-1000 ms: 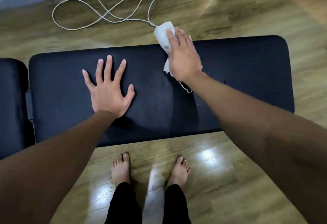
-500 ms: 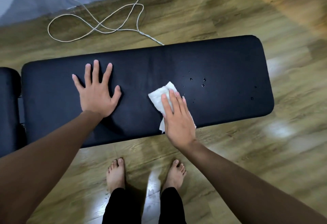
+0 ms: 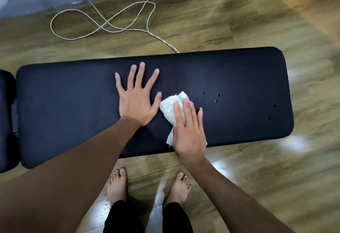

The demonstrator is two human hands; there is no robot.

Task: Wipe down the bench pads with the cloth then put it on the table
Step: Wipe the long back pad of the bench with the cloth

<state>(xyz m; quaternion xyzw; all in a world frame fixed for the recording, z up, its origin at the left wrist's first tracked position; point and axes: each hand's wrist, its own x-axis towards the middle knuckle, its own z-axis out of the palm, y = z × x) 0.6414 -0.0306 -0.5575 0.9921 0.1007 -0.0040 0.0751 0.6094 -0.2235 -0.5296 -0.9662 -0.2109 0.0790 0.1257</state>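
While the wood floor (image 3: 220, 21) fills most of the view, the long black bench pad (image 3: 73, 104) lies across the middle. A second, smaller pad (image 3: 6, 122) peeks in at the far left edge. On the big pad, the left hand (image 3: 137, 102) lies flat with its fingers spread wide, holding nothing. Just beside it, the right hand (image 3: 189, 131) presses flat on the white cloth (image 3: 171, 107), fingers stretched out over it, not curled around it. The cloth sits near the middle of the pad, almost touching the left thumb. To the right of the cloth, little water drops (image 3: 217, 97) dot the pad, so that part looks not wiped yet. I think the wiping is partly done. The small pad may need a wipe too. No table shows, so that step is left.
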